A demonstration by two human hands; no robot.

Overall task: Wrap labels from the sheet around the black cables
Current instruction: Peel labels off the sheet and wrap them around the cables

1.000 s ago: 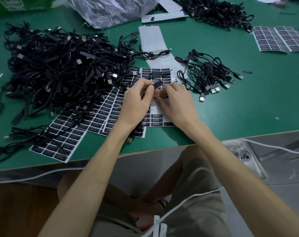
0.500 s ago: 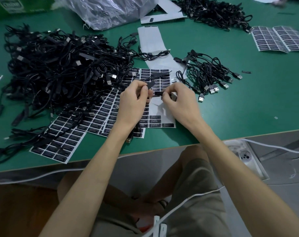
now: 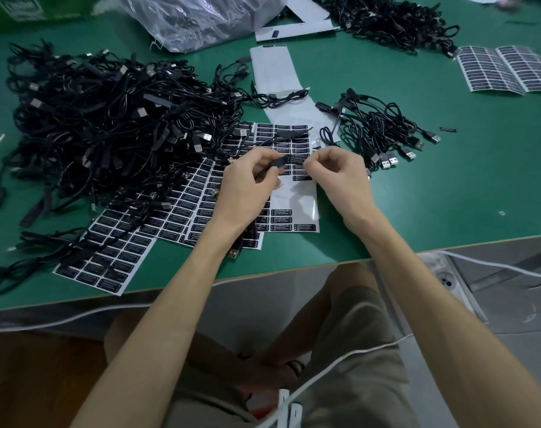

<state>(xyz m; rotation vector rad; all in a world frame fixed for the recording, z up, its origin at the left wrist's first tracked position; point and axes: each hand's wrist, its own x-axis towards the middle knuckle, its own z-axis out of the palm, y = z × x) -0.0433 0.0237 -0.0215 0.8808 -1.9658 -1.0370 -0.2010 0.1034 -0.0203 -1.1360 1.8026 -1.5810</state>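
**Label off the sheet, meeting the cable**

A second ago both our hands sat low on the sheet [image 3: 297, 208], the right one picking at a row. Now they are lifted just above it and a little farther apart, with one label [image 3: 297, 159] held between them. We judge the peel done and the wrap about to begin.

Our left hand [image 3: 247, 186] pinches the cable [image 3: 280, 162] by its flat black block between thumb and forefinger, the other fingers curled under. The cable's plug [image 3: 233, 253] pokes out below the wrist. Our right hand [image 3: 340, 177] has its fingertips closed on the label's right end. The label's other end reaches the block, though we cannot tell whether it has stuck yet.

The label is a thin black rectangle with fine white print. The sheet is glossy white backing, bare through its middle, with black rows left at top and bottom.

The cables are thin, matte and springy, ending in silvery metal plugs. A big tangled pile [image 3: 108, 125] lies to the left, spilling over more sheets. A small bunch [image 3: 383, 134] lies to the right, its plugs side by side. The table [image 3: 448, 186] is flat, dull green.
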